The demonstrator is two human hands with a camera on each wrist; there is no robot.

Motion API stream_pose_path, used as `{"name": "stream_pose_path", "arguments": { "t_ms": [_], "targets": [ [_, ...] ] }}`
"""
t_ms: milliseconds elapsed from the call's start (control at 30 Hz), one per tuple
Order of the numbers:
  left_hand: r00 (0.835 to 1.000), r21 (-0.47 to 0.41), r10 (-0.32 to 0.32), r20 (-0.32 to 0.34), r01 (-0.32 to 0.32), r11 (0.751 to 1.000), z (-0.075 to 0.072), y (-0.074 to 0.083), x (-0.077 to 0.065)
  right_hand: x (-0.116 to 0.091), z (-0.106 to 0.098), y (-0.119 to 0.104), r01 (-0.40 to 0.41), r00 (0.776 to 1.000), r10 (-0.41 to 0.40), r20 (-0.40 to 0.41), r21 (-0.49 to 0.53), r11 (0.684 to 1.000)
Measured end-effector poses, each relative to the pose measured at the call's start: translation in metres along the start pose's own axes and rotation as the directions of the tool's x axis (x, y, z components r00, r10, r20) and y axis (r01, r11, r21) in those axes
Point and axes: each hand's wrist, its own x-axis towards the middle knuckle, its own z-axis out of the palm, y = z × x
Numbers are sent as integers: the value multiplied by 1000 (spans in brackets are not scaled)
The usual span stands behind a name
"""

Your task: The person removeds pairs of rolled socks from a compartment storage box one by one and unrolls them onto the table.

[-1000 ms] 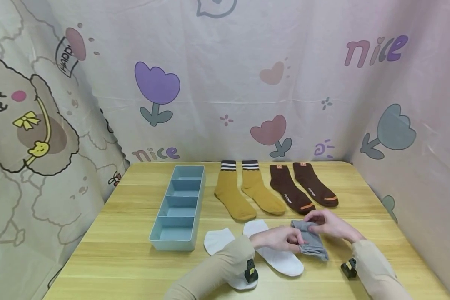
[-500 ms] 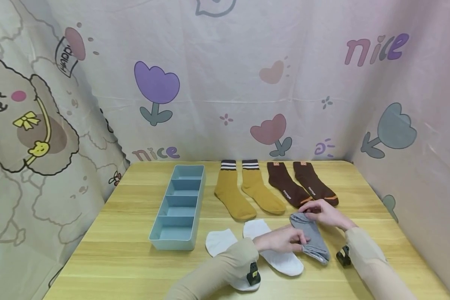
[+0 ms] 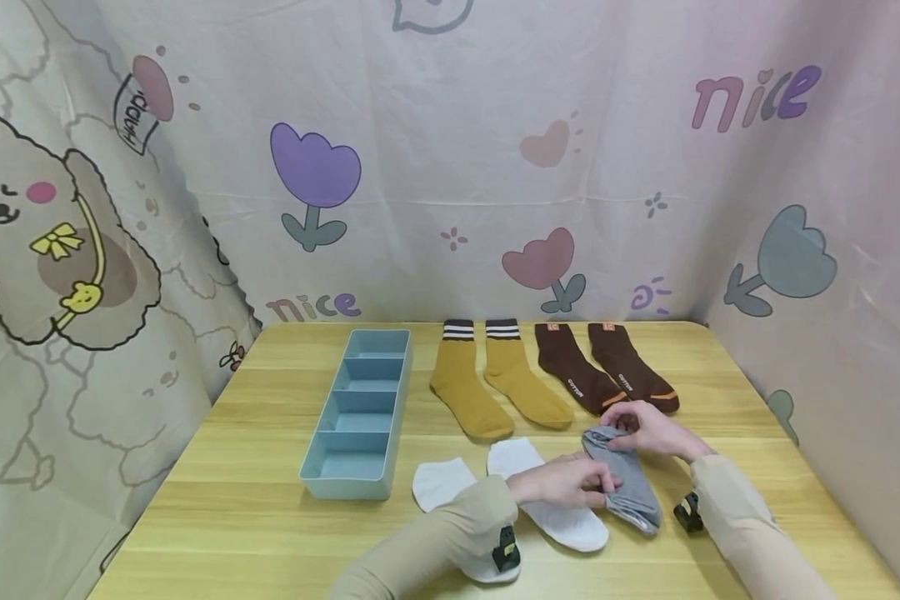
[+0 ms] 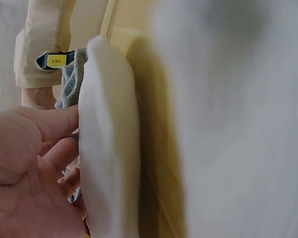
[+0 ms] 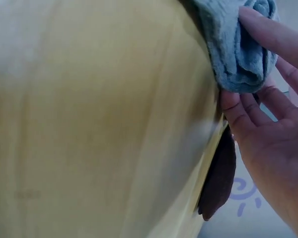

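In the head view a grey sock [image 3: 624,477], folded over at its far end, lies slantwise at the right of the table. My right hand [image 3: 648,429] holds that far end. The right wrist view shows the right thumb [image 5: 273,32] over the rolled fabric of the grey sock [image 5: 233,44], with fingers beneath. My left hand [image 3: 562,482] pinches the sock's near left edge, reaching across a white sock [image 3: 570,525]. In the left wrist view that white sock [image 4: 109,144] partly hides the fingertips and the grey sock [image 4: 72,82].
A second white sock [image 3: 438,483] lies partly under my left sleeve [image 3: 435,542]. Two mustard socks [image 3: 461,392] and two brown socks [image 3: 577,371] lie along the back. A blue-grey divided box [image 3: 352,467] stands at the left. Printed curtains [image 3: 435,167] enclose the table.
The grey sock now lies longer and flatter, its far end drawn away from me. My right hand has moved slightly back and left. The left brown sock has shifted backward.
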Motion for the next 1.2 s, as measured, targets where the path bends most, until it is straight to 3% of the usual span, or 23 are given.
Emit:
{"name": "stream_pose_path", "arguments": {
  "t_ms": [200, 500, 667, 833, 1000, 1200],
  "targets": [
    [1000, 77, -3, -9, 4, 997, 1, 4, -2, 1, 1, 2, 7, 1000, -7, -14, -26, 1000],
    [1000, 78, -21, 19, 20, 997, 2, 2, -2, 2, 0, 2, 3, 999, 1, 36, -113, 994],
    [1000, 67, 0, 21, -2, 998, 3, 0, -1, 4, 1, 2, 22, 996, -30, -87, -93, 995],
    [999, 67, 20, 27, -22, 998, 4, -1, -1, 3, 1, 2, 29, 980, -55, -192, -136, 990],
    [999, 42, 23, 41, -25, 999, 3, 0, -1, 0, -2, 2, 72, 988, -83, -130, -87, 994],
    [998, 15, 26, 50, -27, 1000, 2, 1, -2, 1, -5, 3, 50, 998, -53, -37, -76, 996]
  ]
}}
